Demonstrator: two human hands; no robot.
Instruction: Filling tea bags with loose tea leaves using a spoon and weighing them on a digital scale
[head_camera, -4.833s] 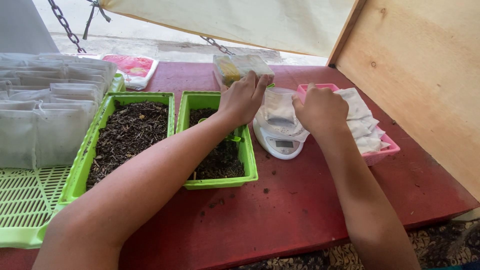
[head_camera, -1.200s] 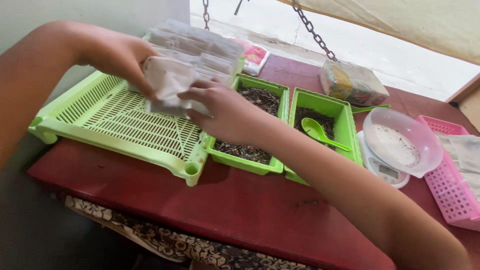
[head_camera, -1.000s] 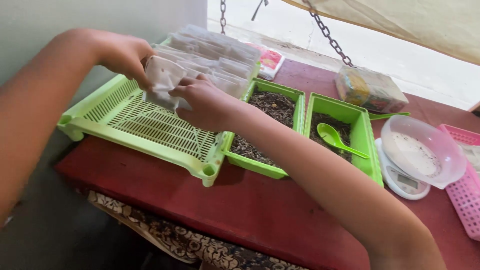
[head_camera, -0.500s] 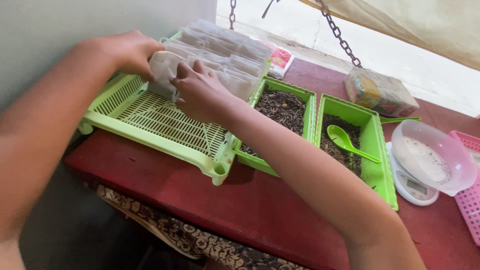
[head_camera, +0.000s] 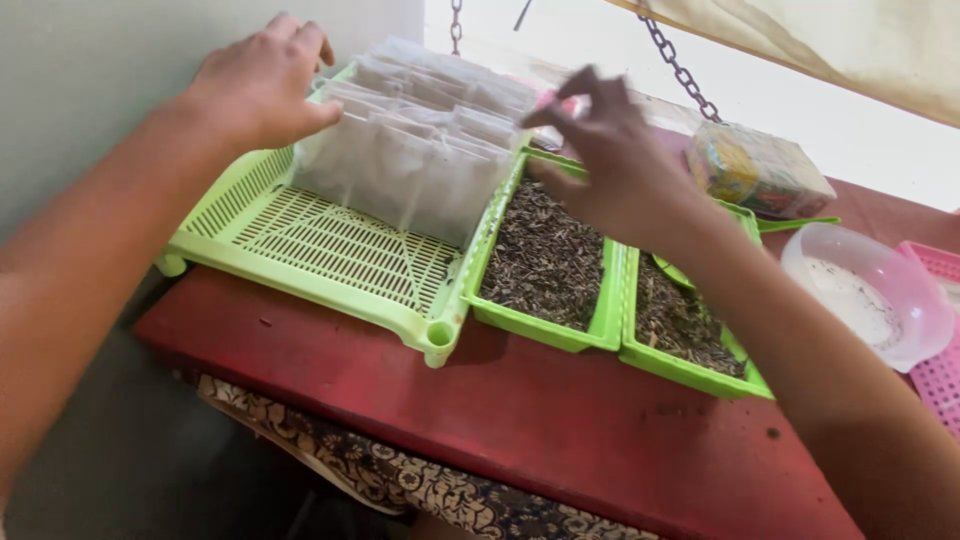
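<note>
The left hand (head_camera: 262, 85) sits in the upper left of the frame, fingers curled over the near end of a row of white pouches (head_camera: 420, 150) that stand upright in the slotted green tray (head_camera: 330, 250). Its thumb presses against the front pouch, so it is closed loosely on the stack's left edge rather than gripping a single pouch.

The right hand (head_camera: 610, 160) hovers at upper centre, just right of the pouches and above the first green bin of dark seeds (head_camera: 550, 265). Its fingers are spread apart and hold nothing; the fingertips (head_camera: 545, 115) point left toward the row's far end, near it but not clearly touching.

The row runs diagonally from centre-left up toward the top middle, so each hand is at one end, the left one in contact.

A second seed bin (head_camera: 690, 335), a clear pink bowl (head_camera: 870, 300) and a wrapped packet (head_camera: 755, 170) lie further right on the red table (head_camera: 560, 430).
</note>
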